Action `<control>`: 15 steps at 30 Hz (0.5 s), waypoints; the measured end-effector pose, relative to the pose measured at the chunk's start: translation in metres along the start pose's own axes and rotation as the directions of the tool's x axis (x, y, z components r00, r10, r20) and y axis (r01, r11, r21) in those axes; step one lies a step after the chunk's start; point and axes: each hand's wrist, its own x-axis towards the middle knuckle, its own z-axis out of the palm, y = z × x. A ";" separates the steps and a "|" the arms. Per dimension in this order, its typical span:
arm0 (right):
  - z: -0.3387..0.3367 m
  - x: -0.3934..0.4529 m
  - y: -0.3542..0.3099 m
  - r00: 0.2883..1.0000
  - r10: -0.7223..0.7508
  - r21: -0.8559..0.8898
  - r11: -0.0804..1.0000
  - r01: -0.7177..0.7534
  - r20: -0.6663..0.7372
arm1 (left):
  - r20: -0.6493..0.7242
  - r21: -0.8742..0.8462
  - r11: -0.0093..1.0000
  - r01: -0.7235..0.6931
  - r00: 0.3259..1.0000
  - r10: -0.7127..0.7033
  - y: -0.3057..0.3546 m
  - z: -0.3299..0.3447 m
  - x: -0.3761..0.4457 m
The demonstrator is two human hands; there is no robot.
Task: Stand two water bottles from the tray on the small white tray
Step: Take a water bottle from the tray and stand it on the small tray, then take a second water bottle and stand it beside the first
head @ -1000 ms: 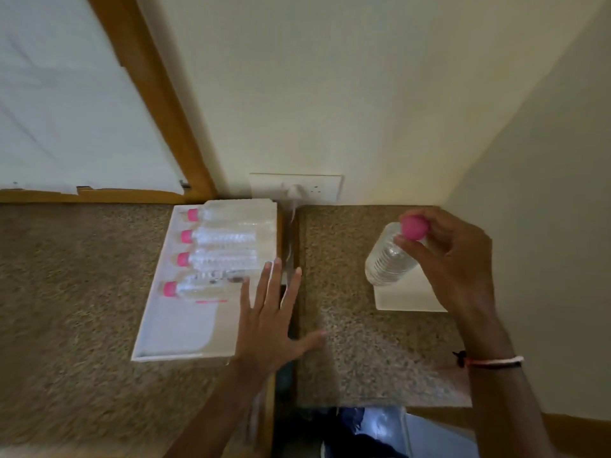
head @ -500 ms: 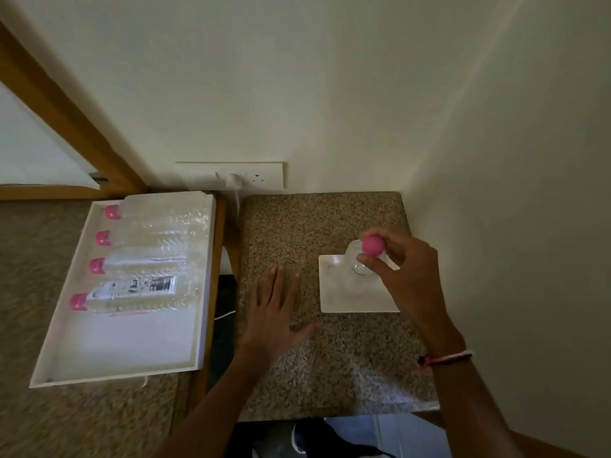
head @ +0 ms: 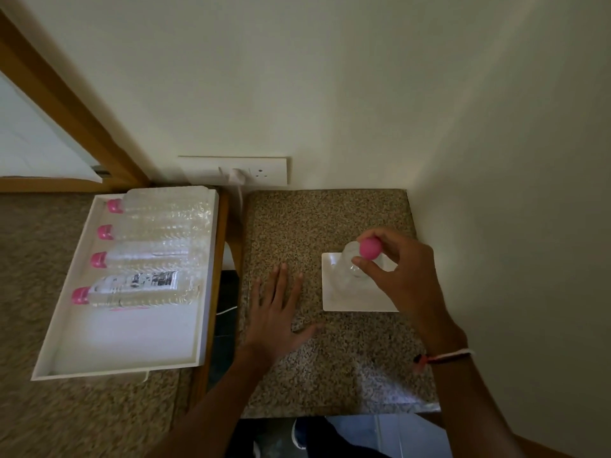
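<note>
A clear water bottle (head: pixel 351 267) with a pink cap stands upright on the small white tray (head: pixel 334 300), which lies on the speckled side table. My right hand (head: pixel 401 271) is shut on the bottle's neck just under the cap. My left hand (head: pixel 276 312) lies flat and open on the table top, left of the small tray. On the left a large white tray (head: pixel 125 345) holds several more pink-capped bottles (head: pixel 145 257) lying on their sides.
The speckled side table (head: pixel 330 365) sits in a corner, with walls behind and to its right. A gap with a white cable (head: pixel 226 310) separates it from the left counter. A wall socket plate (head: pixel 261 170) is behind the gap.
My right hand has carried the bottle from a tilted hold above the small tray down to upright on it. My left hand has moved off the large tray onto the side table.
</note>
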 end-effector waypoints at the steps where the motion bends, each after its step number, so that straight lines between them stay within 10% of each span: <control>1: 0.001 0.000 -0.001 1.000 0.005 -0.019 1.000 -0.005 0.006 | 0.007 0.004 1.000 0.001 1.000 -0.001 0.000 -0.003 0.000; 15: 0.035 -0.020 -0.061 0.992 -0.067 -0.211 0.977 0.042 -0.112 | -0.282 0.026 0.997 -0.070 0.956 0.074 -0.036 -0.084 -0.045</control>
